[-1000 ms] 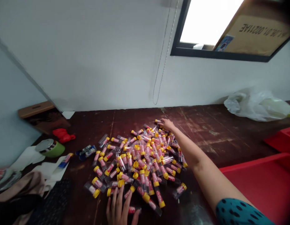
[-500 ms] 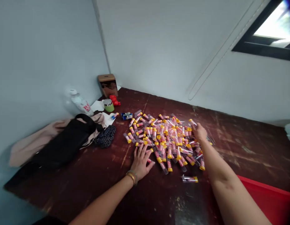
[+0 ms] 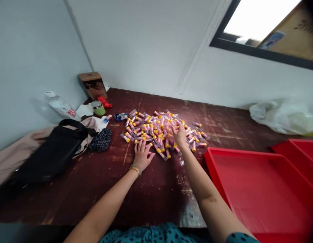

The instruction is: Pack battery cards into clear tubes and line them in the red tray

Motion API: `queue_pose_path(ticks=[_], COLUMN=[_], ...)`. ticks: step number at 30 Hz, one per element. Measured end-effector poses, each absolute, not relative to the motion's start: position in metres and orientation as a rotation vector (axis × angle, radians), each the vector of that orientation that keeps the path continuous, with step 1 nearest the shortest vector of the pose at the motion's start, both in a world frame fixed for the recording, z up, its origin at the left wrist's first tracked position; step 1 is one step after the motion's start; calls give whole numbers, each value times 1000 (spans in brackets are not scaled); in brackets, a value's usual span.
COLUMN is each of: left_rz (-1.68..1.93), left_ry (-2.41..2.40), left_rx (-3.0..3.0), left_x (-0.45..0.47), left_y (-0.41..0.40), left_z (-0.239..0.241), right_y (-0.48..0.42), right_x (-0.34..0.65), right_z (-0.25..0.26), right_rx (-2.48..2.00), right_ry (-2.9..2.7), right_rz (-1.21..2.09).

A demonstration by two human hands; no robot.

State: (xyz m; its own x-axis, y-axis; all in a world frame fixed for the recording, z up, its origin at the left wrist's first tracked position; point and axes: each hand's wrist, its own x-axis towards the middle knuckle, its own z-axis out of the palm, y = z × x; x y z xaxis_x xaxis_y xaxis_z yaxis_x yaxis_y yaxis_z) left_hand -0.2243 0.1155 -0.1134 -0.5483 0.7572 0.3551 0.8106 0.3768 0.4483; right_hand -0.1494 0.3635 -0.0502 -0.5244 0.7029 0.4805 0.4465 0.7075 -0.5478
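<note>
Many capped tubes (image 3: 151, 128) lie by the spread left fingers (image 3: 143, 148) and around the right fingers (image 3: 181, 128), grip impossible to tell.

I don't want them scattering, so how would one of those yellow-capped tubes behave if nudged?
A yellow-capped tube would probably roll, since it looks round and lies on its side on the table. Its clear body looks like thin plastic, so it's likely light and may feel slippery.

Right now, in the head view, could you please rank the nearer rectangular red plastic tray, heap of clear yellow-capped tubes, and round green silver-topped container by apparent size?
1. Nearer red tray
2. Tube heap
3. Green container
</note>
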Motion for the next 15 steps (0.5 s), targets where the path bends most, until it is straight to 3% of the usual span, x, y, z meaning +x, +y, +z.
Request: queue_pose_path(ticks=[7, 15], left_rz=[-923, -817], left_ry=[-2378, -2268], left_rx=[-1493, -1545], left_x=[-222, -228], left_y=[110, 117], left_z=[-110, -120], right_y=[390, 528], right_x=[-89, -53], right_z=[-40, -40], right_rx=[-953, -1440], right_ry=[-2267, -2293], right_rz=[489, 332])
